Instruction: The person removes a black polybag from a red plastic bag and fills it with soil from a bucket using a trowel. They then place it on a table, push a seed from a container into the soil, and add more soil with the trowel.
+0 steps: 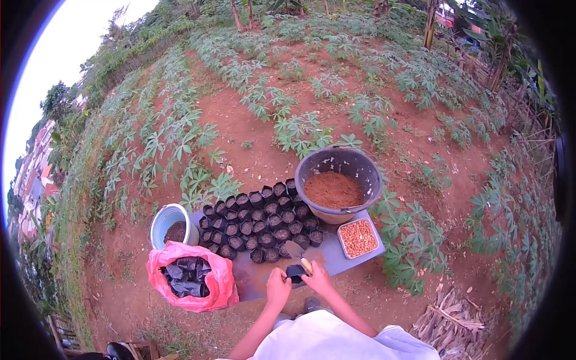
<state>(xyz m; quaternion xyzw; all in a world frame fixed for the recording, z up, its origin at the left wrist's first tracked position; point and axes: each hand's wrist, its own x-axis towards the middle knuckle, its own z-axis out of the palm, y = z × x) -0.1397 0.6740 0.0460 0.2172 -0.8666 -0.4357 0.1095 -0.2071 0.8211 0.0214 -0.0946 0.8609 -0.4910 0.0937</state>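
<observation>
A black plastic seedling bag (295,271) is stretched between my two hands at the near edge of the table. My left hand (278,289) is closed on its left side, and my right hand (319,281) pinches its right side. Just beyond the bag lies a small trowel (305,264) with a pale handle, whose end overlaps my right fingers in this view. Behind it, soil-filled black seedling bags (258,226) stand upright in packed rows. At the right end of the table sits a square tub (359,237) of orange-brown seeds.
A large dark bucket (373,180) of reddish soil stands at the table's back right. Left are a pale bucket (159,223) with dark soil and a pink plastic bag (225,279) holding black plastic bags. Leafy plants (408,237) grow beside the grey table (249,291).
</observation>
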